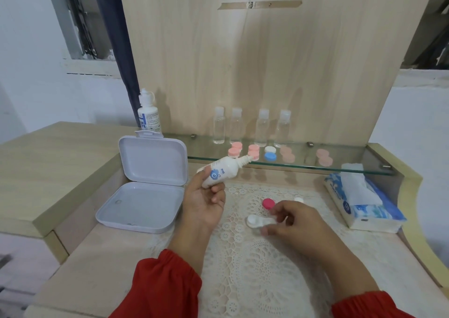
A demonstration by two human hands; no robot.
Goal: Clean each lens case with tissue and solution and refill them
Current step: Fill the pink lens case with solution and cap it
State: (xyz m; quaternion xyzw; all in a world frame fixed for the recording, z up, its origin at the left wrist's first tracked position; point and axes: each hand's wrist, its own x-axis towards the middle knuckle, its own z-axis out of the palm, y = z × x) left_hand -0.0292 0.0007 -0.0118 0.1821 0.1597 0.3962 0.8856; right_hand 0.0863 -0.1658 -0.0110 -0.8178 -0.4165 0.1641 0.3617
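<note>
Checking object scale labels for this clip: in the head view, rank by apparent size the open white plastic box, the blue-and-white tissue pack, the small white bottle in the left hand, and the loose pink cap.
1. Open white plastic box
2. Blue-and-white tissue pack
3. Small white bottle held by the left hand
4. Loose pink cap

Clear bottles – four; solution bottles – two.

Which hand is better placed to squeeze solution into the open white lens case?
Left. The left hand already holds the small solution bottle, nozzle toward the lens case; the right hand steadies that case.
</note>
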